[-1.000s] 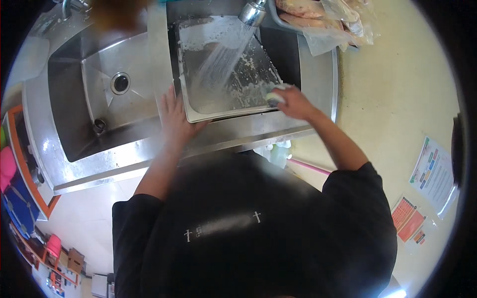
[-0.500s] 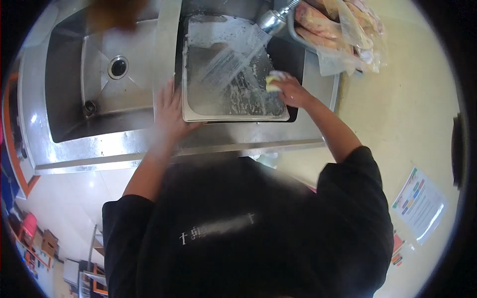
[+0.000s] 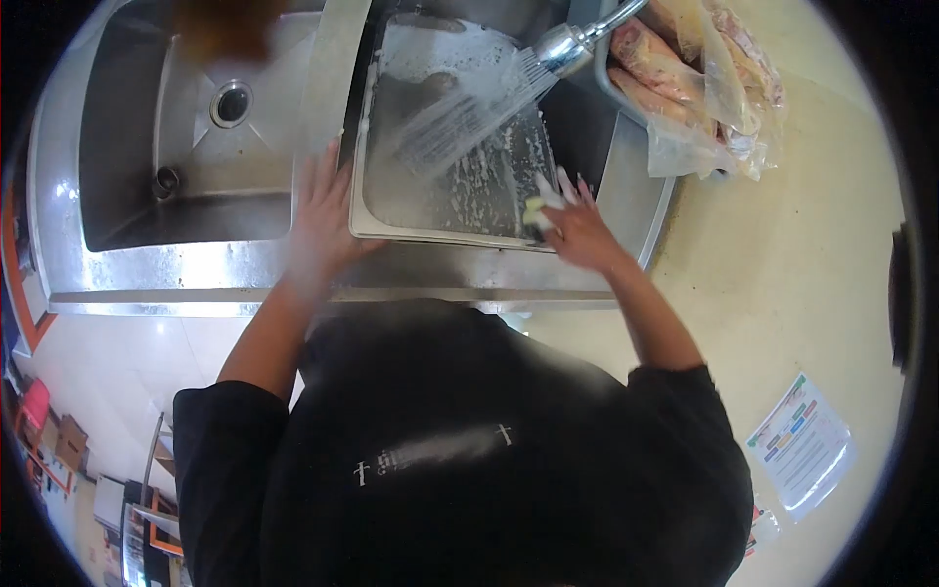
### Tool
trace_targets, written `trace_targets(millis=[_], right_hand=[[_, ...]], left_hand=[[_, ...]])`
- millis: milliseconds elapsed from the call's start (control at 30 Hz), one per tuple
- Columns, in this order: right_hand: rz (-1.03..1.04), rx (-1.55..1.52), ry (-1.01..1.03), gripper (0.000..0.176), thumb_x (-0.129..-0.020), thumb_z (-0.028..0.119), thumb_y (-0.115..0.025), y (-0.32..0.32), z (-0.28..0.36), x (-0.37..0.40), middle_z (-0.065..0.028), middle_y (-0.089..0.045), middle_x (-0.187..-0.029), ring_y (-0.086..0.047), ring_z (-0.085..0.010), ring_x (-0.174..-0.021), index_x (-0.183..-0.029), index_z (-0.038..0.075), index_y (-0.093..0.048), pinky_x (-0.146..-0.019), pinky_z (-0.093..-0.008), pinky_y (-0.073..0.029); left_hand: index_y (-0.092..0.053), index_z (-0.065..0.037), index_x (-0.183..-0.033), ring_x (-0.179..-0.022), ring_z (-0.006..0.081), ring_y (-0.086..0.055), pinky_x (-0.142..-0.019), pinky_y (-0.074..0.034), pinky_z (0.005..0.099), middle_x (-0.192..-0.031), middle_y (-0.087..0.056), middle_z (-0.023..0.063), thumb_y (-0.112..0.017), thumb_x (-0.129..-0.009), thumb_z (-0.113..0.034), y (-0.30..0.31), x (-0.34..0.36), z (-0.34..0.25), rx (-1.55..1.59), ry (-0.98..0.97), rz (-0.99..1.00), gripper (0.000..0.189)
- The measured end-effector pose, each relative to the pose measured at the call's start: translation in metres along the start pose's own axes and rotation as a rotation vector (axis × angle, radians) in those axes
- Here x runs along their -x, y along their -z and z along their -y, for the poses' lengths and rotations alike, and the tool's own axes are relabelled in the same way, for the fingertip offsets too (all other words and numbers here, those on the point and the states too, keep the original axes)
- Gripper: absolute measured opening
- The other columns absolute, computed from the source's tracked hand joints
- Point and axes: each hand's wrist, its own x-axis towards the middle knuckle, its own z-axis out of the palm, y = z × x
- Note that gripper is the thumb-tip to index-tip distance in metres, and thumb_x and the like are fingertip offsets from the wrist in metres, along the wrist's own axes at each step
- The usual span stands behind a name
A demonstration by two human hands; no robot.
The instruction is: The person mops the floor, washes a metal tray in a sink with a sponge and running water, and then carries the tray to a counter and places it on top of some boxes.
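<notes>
A shallow metal tray, wet and streaked with suds, lies in the right basin. Water sprays onto it from a chrome spray head. My left hand is spread at the tray's lower left corner, its fingers apart on the sink divider and rim. At the tray's lower right corner, my right hand presses a soapy yellow-green sponge, with foam over some of its fingers.
The left basin has a round drain. Plastic bags of raw meat sit in a grey container at the upper right. A blurred brown object hangs at the top left. A printed sheet is at the lower right.
My right hand has moved down the tray's right side with the sponge. The camera view has shifted slightly. My left hand remains at the tray's lower left corner.
</notes>
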Motion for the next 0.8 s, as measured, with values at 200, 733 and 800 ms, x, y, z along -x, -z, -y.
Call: trace_targets(millis=[200, 733, 800], right_hand=[[0.071, 0.223, 0.092, 0.035, -0.084, 0.023, -0.054, -0.041, -0.055, -0.131, -0.0198, -0.056, -0.128, -0.042, -0.0385, -0.129, -0.112, 0.005, -0.064, -0.107, -0.0479, -0.034], [0.254, -0.856, 0.136, 0.037, -0.094, 0.03, -0.04, -0.002, 0.079, -0.106, -0.0262, -0.061, -0.097, -0.057, -0.0447, -0.092, -0.092, 0.0, -0.061, -0.084, -0.0506, -0.044], [0.326, -0.954, 0.142, 0.038, -0.094, 0.032, -0.041, 0.027, 0.093, -0.117, -0.0257, -0.06, -0.097, -0.057, -0.0438, -0.091, -0.093, -0.001, -0.061, -0.082, -0.0509, -0.043]], left_hand=[[-0.04, -0.008, -0.142, -0.147, 0.0321, -0.009, -0.118, -0.011, 0.0535, -0.144, -0.04, 0.0119, -0.075, -0.061, -0.057, -0.008, -0.002, 0.001, 0.041, 0.019, -0.07, 0.101], [-0.041, -0.01, -0.142, -0.146, 0.0359, -0.01, -0.115, -0.013, 0.0586, -0.146, -0.038, 0.0119, -0.075, -0.061, -0.058, -0.009, -0.006, -0.001, 0.023, 0.041, -0.016, 0.1], [-0.041, -0.01, -0.142, -0.146, 0.0364, -0.01, -0.115, -0.013, 0.0587, -0.146, -0.038, 0.011, -0.071, -0.064, -0.06, -0.009, -0.008, -0.003, -0.008, 0.047, -0.013, 0.097]])
